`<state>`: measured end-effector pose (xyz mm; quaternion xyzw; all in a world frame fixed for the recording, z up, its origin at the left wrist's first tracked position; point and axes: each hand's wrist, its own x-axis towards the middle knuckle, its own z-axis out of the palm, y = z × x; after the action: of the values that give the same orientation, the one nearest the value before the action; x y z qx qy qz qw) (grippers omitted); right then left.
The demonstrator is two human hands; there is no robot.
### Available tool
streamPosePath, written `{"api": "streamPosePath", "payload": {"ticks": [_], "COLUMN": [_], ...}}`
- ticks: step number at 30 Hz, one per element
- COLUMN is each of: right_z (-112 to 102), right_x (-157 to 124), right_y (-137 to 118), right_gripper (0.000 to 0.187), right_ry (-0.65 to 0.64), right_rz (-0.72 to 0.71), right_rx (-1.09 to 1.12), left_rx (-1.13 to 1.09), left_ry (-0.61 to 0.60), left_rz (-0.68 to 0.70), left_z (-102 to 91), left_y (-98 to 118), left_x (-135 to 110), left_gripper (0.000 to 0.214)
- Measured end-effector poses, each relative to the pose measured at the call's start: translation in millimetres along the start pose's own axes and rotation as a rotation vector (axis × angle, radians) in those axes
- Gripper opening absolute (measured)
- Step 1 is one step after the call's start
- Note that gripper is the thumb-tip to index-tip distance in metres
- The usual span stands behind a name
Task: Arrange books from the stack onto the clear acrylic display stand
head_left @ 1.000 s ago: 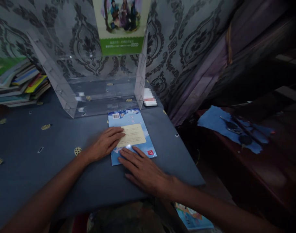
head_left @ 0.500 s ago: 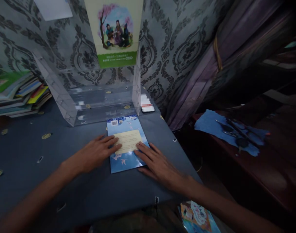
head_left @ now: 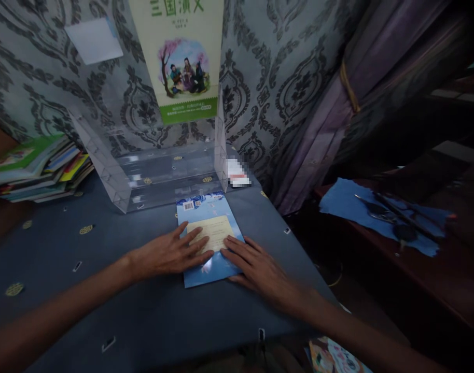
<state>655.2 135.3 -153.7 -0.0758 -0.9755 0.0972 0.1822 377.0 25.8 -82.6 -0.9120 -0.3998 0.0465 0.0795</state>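
Note:
A blue book (head_left: 211, 272) with a cream text panel and a barcode lies on the dark blue tablecloth. Across its left side rests my left hand (head_left: 178, 251), open, the fingers spread over the panel. My right hand (head_left: 256, 267) lies flat and open over the book's right edge, its fingertips on the panel and its thumb by the lower right side. Just beyond the book stands a clear acrylic rack (head_left: 167, 178), which holds a pale green book (head_left: 190, 62) with a picture of three figures.
Several books form a stack (head_left: 46, 166) at the left. A partly blurred white card (head_left: 238, 173) lies right of the rack. Past the table's right edge, a blue cloth (head_left: 346, 202) bears dark tools on a red surface. Another colourful book (head_left: 334, 357) shows below the front edge.
My left hand has moved further onto the book, its fingers now more spread. My right hand stays at the book's right side. The whole view has shifted, showing more of the green book.

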Motion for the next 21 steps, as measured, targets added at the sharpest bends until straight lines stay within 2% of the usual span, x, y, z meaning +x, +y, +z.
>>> {"api": "streamPosePath", "payload": {"ticks": [6, 11, 13, 17, 21], "right_z": [-9, -21, -23, -29, -38], "right_x": [-2, -7, -8, -4, 12], "right_y": [1, 9, 13, 21, 28], "right_gripper": [0.057, 0.068, 0.064, 0.049, 0.041], "right_ry": [-0.015, -0.015, 0.035, 0.216, 0.362], "right_rz": [0.028, 0.024, 0.037, 0.112, 0.225], "right_rx": [0.111, 0.264, 0.361, 0.579, 0.739], "left_rx": [-0.06, -0.172, -0.217, -0.351, -0.612], "left_ry": [0.067, 0.279, 0.368, 0.522, 0.693], "left_rz": [-0.13, -0.219, -0.24, -0.292, -0.384], "left_z": [26.6, 35.6, 35.3, 32.7, 20.3], "left_y": [-12, -13, -12, -9, -4], "left_x": [-18, -20, -17, -10, -4], "left_gripper": [0.059, 0.062, 0.059, 0.048, 0.035]}}
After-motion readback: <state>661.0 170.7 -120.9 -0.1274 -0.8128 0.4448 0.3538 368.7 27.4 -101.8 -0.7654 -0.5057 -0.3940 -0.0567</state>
